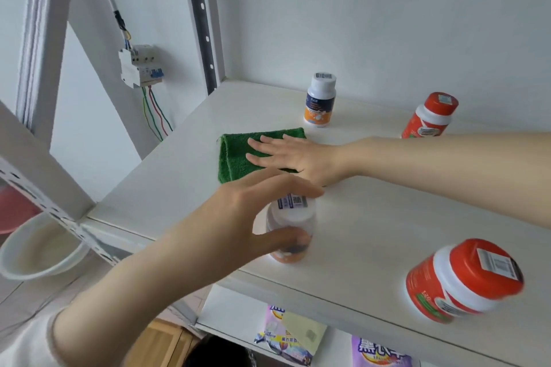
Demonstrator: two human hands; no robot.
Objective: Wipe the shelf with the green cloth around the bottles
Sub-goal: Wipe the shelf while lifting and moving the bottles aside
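A folded green cloth (235, 155) lies flat on the white shelf (372, 217), left of centre. My right hand (298, 158) presses on it with straight, spread fingers, the arm reaching in from the right. My left hand (238, 217) curls round a white-capped bottle with an orange base (293, 214) near the shelf's front edge, thumb on its side and fingers over the cap. A second white-capped bottle (319, 101) stands at the back. One red-capped bottle (429, 116) stands at the back right, partly behind my forearm. Another red-capped bottle (459, 280) sits at the front right.
A perforated shelf post (202, 18) rises at the back left corner. A circuit breaker with loose wires (140, 65) hangs on the wall to the left. A white bowl (38, 250) sits below left. Purple packets (289, 337) lie on the lower shelf.
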